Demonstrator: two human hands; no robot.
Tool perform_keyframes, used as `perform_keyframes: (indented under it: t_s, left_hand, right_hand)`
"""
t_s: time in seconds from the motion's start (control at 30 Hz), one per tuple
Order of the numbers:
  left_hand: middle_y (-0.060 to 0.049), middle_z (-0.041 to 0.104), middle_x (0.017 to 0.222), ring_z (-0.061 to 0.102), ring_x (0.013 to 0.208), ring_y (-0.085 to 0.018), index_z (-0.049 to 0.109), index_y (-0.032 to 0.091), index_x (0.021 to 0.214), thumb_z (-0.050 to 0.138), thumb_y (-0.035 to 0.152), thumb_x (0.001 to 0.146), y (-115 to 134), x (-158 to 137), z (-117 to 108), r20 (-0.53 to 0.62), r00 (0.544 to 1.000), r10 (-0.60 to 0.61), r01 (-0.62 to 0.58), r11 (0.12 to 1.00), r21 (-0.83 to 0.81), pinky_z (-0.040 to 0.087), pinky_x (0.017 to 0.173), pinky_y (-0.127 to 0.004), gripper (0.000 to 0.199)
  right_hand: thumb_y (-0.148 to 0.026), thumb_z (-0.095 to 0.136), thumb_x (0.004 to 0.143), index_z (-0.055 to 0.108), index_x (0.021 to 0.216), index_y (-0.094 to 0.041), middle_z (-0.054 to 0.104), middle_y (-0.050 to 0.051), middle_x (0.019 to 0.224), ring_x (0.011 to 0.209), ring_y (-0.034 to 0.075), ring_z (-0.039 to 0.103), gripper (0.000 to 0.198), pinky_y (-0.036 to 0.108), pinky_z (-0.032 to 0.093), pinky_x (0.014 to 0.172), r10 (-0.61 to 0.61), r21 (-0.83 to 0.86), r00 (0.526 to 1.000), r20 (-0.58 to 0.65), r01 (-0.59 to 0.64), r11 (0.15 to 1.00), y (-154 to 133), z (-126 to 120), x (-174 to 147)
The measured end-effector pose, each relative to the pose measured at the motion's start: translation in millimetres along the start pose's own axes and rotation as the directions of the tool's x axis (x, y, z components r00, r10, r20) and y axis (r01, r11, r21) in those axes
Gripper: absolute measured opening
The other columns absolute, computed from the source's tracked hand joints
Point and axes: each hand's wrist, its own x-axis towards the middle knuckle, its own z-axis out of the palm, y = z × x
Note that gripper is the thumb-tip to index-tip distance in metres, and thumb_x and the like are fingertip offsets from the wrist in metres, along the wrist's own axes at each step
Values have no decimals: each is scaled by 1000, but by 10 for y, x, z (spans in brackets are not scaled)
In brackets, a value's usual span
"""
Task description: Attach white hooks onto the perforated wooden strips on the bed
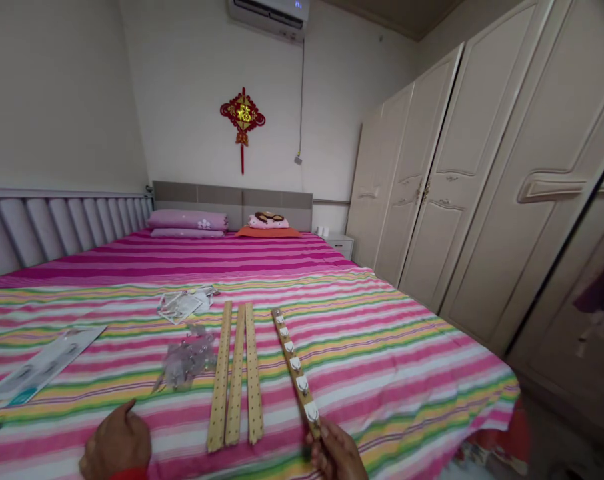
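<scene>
In my right hand [338, 450] is the near end of a narrow brown strip [301, 393], gripped between thumb and fingers. A row of several small white pieces, each with a thin dark loop, runs along it; their exact kind is too small to tell. Three pale wooden strips with rows of small holes lie side by side to its left: a left strip [221, 377], a middle strip [236, 377] and a right strip [253, 380]. My left hand [117, 440] rests on the bed, fingers curled in and thumb sticking out, with nothing visible in it. Ahead of it lie clear plastic bags [189, 357] with small bits inside.
White packets [185, 303] lie beyond the bags, and a long flat package [42, 367] is at left. All rest on a striped bedsheet [382, 373]. Folded bedding [188, 221] sits by the headboard [197, 195]. Wardrobes [482, 167] line the right side.
</scene>
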Motion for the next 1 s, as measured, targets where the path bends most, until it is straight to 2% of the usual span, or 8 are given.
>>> perform_keyframes:
  t_s: [0.3,0.43,0.6,0.73,0.83,0.9,1.0]
  left_hand:
    - [-12,64,109,59,91,-32,61,20,114,35,31,82,36,0,-24,10,1000,-18,19,1000,-2,46,72,-43,43]
    - [-12,65,106,59,87,-31,62,21,110,37,31,80,8,6,15,-18,1000,-2,2,1000,-25,46,71,-43,40]
    - [-3,66,106,58,89,-27,58,30,107,33,31,82,-39,36,118,-29,999,-41,42,999,7,46,74,-41,35]
    - [-1,65,106,57,91,-25,57,30,107,34,29,82,-42,30,142,-40,998,-46,46,999,4,45,78,-40,34]
    - [-6,65,107,57,93,-27,59,25,109,35,28,83,-25,-3,103,-52,999,-10,7,999,-46,44,78,-42,36]
    - [-11,65,107,57,93,-29,61,20,110,35,27,83,-11,-30,71,-62,998,15,-20,996,-81,43,77,-42,38]
    - [-14,64,109,57,94,-30,62,17,111,34,25,84,0,-60,44,-83,996,36,-45,993,-108,42,78,-42,39]
  right_hand:
    - [-35,85,57,72,79,-13,68,6,68,54,10,56,34,20,48,51,-87,-40,990,-112,83,996,-385,-113,-95]
    - [-34,85,55,72,77,-13,68,5,68,53,11,56,33,21,49,51,-93,-35,988,-125,89,995,-393,-185,-60]
    - [-34,83,59,70,77,-12,71,8,74,55,12,59,31,22,52,54,-86,22,984,-158,91,996,-301,-237,-69]
    - [-31,80,64,71,82,-13,73,10,80,57,13,62,27,24,53,55,-31,152,976,-217,65,986,-197,-293,-102]
    - [-21,81,60,73,80,-14,74,8,78,56,13,63,22,22,54,55,36,226,968,-249,22,974,-71,-332,-139]
    - [-14,82,55,73,80,-15,74,7,77,56,12,63,26,20,54,56,92,242,971,-222,-37,970,36,-319,-165]
    - [-11,84,50,73,80,-13,74,8,75,53,10,63,32,17,51,51,205,208,973,-109,-179,962,198,-188,-186]
